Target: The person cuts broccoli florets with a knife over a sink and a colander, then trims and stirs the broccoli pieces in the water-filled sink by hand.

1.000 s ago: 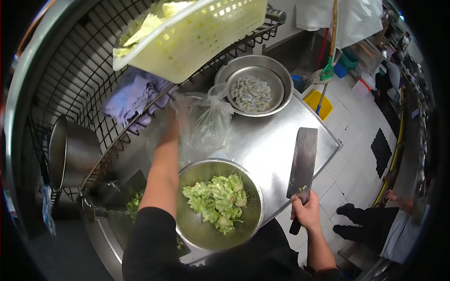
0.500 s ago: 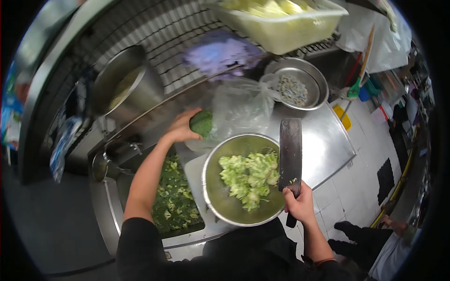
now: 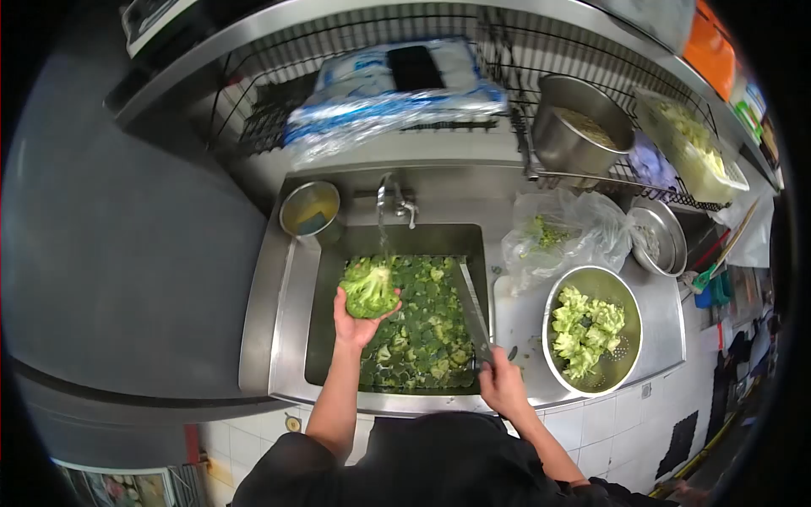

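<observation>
My left hand (image 3: 356,324) is closed around a head of broccoli (image 3: 369,286), its pale stem side facing up, above the sink (image 3: 311,346) and just below the tap (image 3: 390,198). Many broccoli florets (image 3: 422,329) float in water in the sink. In my right hand (image 3: 503,384) is the handle of a cleaver (image 3: 473,313), its blade edge-on to me over the sink's right side. A metal colander (image 3: 635,338) stands on the counter to the right, with light green broccoli pieces (image 3: 585,329) inside.
Behind the colander lie a clear plastic bag (image 3: 583,224) with green bits and a metal bowl (image 3: 667,245). A metal pot (image 3: 308,203) stands at the sink's back left. The wire rack (image 3: 591,179) above holds a big pot (image 3: 562,152) and a plastic tub (image 3: 688,165).
My view has swung left to face the sink. My left hand has brought the broccoli from beside the plastic bag to the tap. The cleaver has moved from the colander to over the sink.
</observation>
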